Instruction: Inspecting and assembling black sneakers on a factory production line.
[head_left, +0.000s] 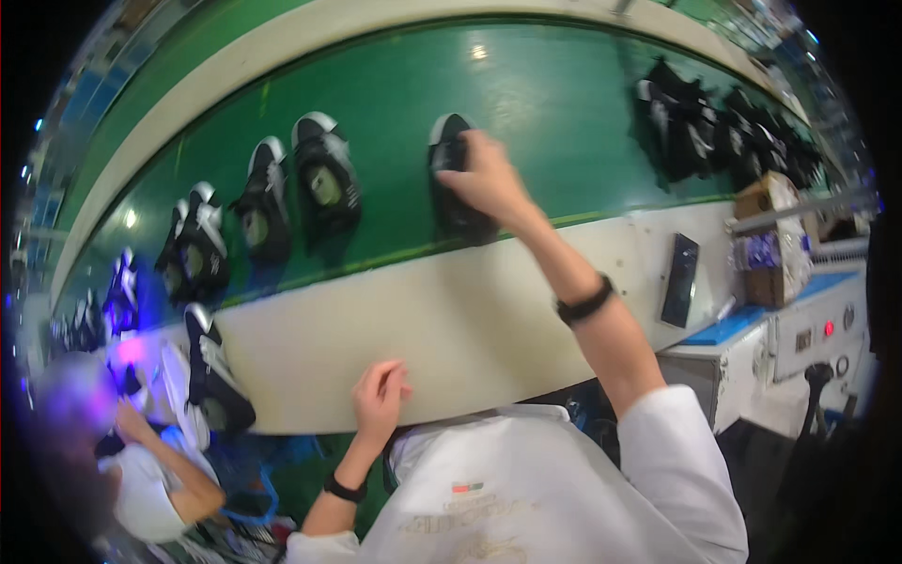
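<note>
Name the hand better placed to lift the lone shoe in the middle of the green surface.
Probably the right: the right hand is on that black shoe, while the left hand is back near the body by the pale ledge, away from it.

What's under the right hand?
A black shoe with a pale toe edge, on the green surface. The right hand hides part of its upper; that stretch can't be seen.

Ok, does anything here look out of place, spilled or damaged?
One black shoe at the left lies on the white ledge, while the shoe row above it and the shoe under the right hand sit on the green surface. That looks odd but may be deliberate. No spill or damage stands out.
</note>
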The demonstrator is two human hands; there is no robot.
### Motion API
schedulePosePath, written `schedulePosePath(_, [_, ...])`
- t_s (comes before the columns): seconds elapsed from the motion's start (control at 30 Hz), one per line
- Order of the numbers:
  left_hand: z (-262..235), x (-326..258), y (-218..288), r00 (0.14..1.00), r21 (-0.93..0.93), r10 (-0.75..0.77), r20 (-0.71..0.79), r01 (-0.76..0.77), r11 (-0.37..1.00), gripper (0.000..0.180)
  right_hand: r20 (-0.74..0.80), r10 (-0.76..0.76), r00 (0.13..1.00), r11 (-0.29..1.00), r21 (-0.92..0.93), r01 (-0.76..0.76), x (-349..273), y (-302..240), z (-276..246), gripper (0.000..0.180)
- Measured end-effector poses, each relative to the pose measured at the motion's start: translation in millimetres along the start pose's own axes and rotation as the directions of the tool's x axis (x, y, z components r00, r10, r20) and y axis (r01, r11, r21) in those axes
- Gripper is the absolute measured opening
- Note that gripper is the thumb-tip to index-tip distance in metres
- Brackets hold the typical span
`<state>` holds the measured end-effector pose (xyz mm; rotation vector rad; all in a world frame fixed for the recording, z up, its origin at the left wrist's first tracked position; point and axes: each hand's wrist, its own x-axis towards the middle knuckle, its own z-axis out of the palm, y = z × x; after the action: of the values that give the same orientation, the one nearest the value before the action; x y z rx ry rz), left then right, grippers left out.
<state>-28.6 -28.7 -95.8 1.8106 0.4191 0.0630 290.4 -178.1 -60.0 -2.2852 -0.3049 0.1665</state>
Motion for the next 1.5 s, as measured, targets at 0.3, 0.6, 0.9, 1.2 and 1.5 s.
schedulePosePath(0.3, [-2, 0, -4, 1.0, 0.026, 0.015, 0.018, -0.015, 1.0, 0.011, -0.568, -0.341, 0.749, 0.911, -0.397, 0.113, 57, 152, -126, 0.055])
schedulePosePath(0.6, [-3, 2, -6, 0.999, 0.065, -0.009, 0.038, 0.007, 0.998, 0.011, -0.507, 0.303, 0.807, 0.762, -0.38, -0.524, 45, 270, -254, 0.069])
schedulePosePath(0.9, [9, 6, -7, 0.999, 0.083, 0.019, 0.036, -0.022, 0.996, 0.01, -0.584, 0.398, 0.707, 0.848, -0.058, -0.526, 38, 226, -221, 0.064])
schedulePosePath(1.2, [44, 30, 50, 0.903, 0.103, 0.299, 0.307, -0.344, 0.933, 0.041, 0.038, 0.345, 0.938, 0.939, -0.014, -0.345, -167, 49, -149, 0.055])
schedulePosePath(1.5, [17, 35, 45, 0.965, -0.102, 0.081, 0.249, -0.057, 0.993, 0.039, 0.242, -0.139, 0.96, 0.952, 0.301, 0.062, -257, -21, -52, 0.069])
